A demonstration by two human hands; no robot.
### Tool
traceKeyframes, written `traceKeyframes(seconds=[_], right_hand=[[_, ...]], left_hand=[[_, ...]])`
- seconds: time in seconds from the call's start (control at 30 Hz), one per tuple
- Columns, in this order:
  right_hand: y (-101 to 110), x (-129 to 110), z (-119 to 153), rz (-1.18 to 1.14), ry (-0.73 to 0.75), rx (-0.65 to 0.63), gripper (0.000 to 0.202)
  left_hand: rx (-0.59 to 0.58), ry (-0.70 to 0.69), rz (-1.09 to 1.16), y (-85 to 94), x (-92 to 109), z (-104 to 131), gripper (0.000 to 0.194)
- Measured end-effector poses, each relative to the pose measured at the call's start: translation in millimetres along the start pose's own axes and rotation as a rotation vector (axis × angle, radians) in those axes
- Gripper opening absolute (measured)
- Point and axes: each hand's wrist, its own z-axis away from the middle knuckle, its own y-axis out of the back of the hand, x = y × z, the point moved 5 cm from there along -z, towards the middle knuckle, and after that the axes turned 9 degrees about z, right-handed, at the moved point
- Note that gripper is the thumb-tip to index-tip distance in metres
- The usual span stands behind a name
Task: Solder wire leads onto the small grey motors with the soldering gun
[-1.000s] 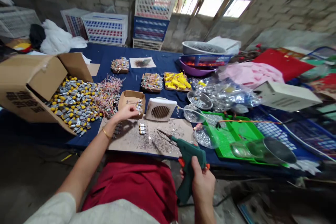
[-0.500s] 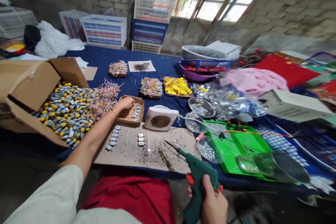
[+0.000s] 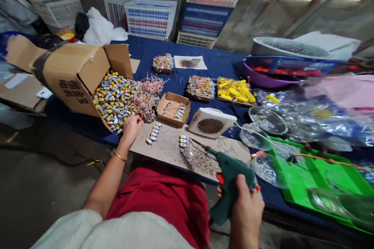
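Right hand (image 3: 247, 204) is gripping a soldering gun (image 3: 233, 173); left hand's (image 3: 132, 128) fingers are curling, pinch unclear, near the cardboard's (image 3: 163, 153) left edge; boxed motors (image 3: 179, 112) are showing wires; heaped motors (image 3: 117, 99) are seemingly remaining.

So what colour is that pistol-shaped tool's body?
The pistol-shaped tool has a dark green body, clearest in the head view.

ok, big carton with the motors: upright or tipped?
Tipped on its side: the carton opens sideways, with motors spread from its mouth onto the blue cloth.
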Motion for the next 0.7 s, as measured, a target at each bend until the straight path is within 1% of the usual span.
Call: traceKeyframes(seconds=[0.1, 0.2, 0.33, 0.4, 0.5, 0.6, 0.7], right_hand=[[3, 2, 8, -0.031, -0.029, 0.039, 0.060], [8, 9, 11, -0.025, -0.076, 0.042, 0.061], [12, 14, 10, -0.012, -0.107, 0.034, 0.061], [12, 15, 8, -0.009, -0.110, 0.029, 0.060], [14, 18, 4, -0.017, -0.110, 0.033, 0.058], [16, 23, 1, -0.037, -0.126, 0.019, 0.059], [18, 26, -1, -0.024, -0.126, 0.012, 0.059]], left_hand=[[-0.038, -0.062, -0.096, -5.3, 19, -8, 0.018], [-0.091, -0.115, -0.178, -13.9, 33, -9, 0.021], [-0.167, -0.053, -0.251, -28.9, 44, -13, 0.026], [-0.202, -0.015, -0.297, -36.8, 49, -18, 0.029], [-0.235, 0.003, -0.327, -46.0, 57, -28, 0.030], [-0.244, 0.013, -0.326, -47.9, 59, -32, 0.030], [-0.203, 0.061, -0.300, -41.4, 54, -32, 0.033]])
